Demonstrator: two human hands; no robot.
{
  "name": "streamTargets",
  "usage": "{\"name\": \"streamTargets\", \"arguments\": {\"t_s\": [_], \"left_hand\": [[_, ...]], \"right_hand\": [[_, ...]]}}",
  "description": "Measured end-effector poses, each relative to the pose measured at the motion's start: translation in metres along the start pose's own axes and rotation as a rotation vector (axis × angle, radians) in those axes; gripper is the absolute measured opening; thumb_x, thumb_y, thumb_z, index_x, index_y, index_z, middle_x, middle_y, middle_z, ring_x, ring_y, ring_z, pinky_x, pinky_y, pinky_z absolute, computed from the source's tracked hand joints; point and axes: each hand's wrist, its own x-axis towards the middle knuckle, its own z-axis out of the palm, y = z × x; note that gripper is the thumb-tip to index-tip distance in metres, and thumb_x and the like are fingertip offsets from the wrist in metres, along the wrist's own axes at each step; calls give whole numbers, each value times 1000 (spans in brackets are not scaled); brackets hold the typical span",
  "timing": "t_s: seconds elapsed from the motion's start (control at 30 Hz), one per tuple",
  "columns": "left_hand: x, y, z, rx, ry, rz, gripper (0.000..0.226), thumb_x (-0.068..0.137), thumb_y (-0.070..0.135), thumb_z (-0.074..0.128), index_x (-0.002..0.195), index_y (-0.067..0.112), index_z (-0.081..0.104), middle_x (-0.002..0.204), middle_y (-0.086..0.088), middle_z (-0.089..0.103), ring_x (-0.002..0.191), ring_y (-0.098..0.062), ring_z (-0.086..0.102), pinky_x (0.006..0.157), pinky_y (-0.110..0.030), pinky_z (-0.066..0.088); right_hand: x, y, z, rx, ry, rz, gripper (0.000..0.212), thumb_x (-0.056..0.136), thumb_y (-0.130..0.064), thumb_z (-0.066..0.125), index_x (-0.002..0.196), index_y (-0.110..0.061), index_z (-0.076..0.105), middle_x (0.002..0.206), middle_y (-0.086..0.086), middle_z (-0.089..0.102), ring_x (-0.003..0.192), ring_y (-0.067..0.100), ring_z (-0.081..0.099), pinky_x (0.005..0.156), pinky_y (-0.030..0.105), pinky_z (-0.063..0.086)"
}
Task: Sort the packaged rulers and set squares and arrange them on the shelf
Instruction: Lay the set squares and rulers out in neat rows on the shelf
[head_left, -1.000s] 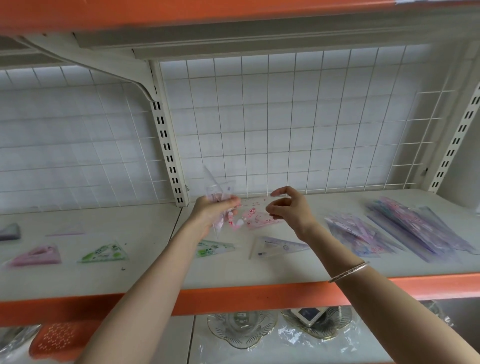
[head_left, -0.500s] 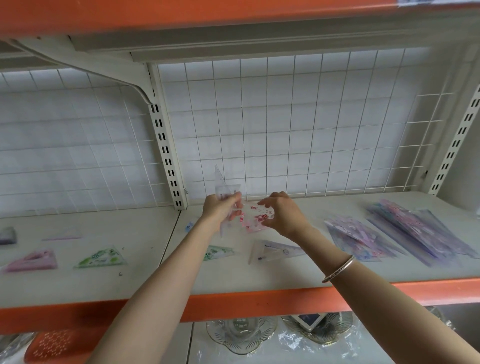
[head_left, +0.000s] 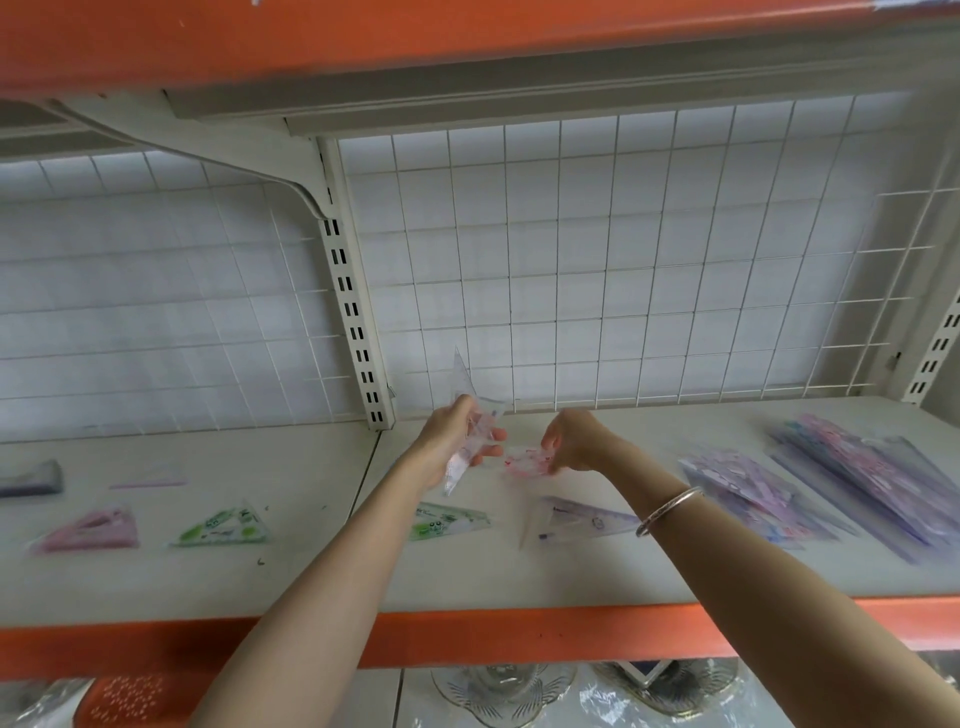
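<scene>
My left hand (head_left: 451, 441) grips a clear packaged set square (head_left: 470, 410) upright above the white shelf (head_left: 311, 571). My right hand (head_left: 571, 441) pinches a pink-printed set square packet (head_left: 524, 462) low over the shelf, just right of the left hand. Below the hands lie a green set square (head_left: 451, 522) and a clear set square with purple print (head_left: 582, 519). On the left part of the shelf lie another green set square (head_left: 223, 530) and a pink one (head_left: 88, 532). A pile of purple ruler packs (head_left: 831, 488) spreads at the right.
A white wire grid (head_left: 623, 260) backs the shelf, with a slotted upright (head_left: 358, 338) between bays. A thin pink ruler (head_left: 148, 484) and a dark packet (head_left: 31, 480) lie far left. Glass dishes (head_left: 504, 686) sit on the lower shelf behind the orange front rail (head_left: 519, 639).
The view tilted up. My right hand has taken hold of the pink-printed packet and lowered it away from the left hand, which still holds the clear set square.
</scene>
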Motion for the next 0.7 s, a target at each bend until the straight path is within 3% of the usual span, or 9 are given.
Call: {"name": "streamTargets", "arguments": {"t_s": [0.23,0.33,0.43,0.53,0.63,0.7], "left_hand": [[2,-3,-5,-53,-69,51,16,93,8,58,104,-2,64,92,-14,69,69,-24,69,60,-26,55],[4,-6,-6,-195,-60,64,19,92,5,60,107,-6,61,89,-16,69,68,-26,69,63,-30,59],[3,-4,-3,-252,-23,57,16,88,1,63,101,-6,60,91,-16,68,70,-29,68,64,-32,60],[0,-3,-3,-178,-15,47,12,85,0,66,96,-3,63,91,-16,68,70,-28,70,61,-30,60],[-1,-4,-5,-149,-23,67,8,82,1,70,89,0,65,90,-17,68,69,-24,70,63,-29,60],[-1,-6,-6,-128,23,105,11,82,4,71,89,-2,65,89,-17,68,66,-17,69,61,-26,59]], "right_hand": [[-3,0,-1,47,79,14,38,81,-2,60,117,-16,64,122,4,61,117,23,52,100,34,41],[-15,-12,-8,435,183,-50,21,86,-10,63,105,-5,69,103,10,69,91,19,63,78,24,48],[-29,-25,-11,882,93,-47,16,88,-12,64,99,0,65,84,12,67,66,17,62,62,23,50],[-35,-31,-11,1100,75,-18,15,89,-8,62,99,3,63,80,11,65,64,18,60,60,23,49],[-37,-36,-9,1257,79,18,5,88,-2,61,84,-1,59,77,12,65,62,19,58,56,21,47],[-36,-36,-8,1338,137,32,14,90,1,56,77,-5,53,76,13,65,60,21,58,51,19,46]]}}
